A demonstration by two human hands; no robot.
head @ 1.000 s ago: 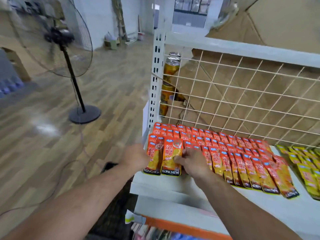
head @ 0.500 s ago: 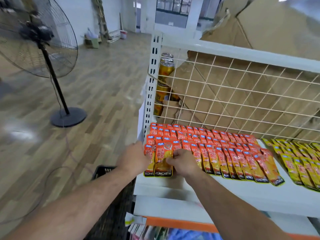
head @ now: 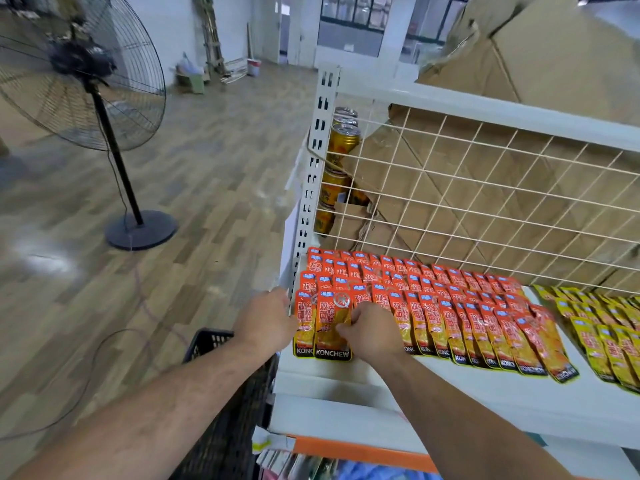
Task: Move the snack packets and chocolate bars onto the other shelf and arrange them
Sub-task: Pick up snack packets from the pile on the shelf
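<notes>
From the head camera, the spot I worry about is the near-left corner of the white shelf (head: pixel 381 379). The front KONCHEW packet (head: pixel 332 327) lies with its bottom edge near the shelf's front lip, just beside the open left end. I judge a careless tug could slide it or its left neighbour off the edge, down toward the black basket (head: pixel 221 410) below. The orange packets (head: pixel 450 299) are shingled in tight overlapping rows, so dragging one sideways could also ruffle the row to its right and spoil the arrangement. The yellow packets (head: pixel 606 327) lie farther right, well apart from both hands. The right hand (head: pixel 372 332) comes in from the near right, knuckles up, with its fingers curled and pinching the right edge of that front packet at the left end of the nearest row. The left hand (head: pixel 266 318) reaches in from the near left, back toward the camera, at the left edge of the leftmost packet. Its fingertips are hidden, so I cannot tell whether it grips or only steadies.
</notes>
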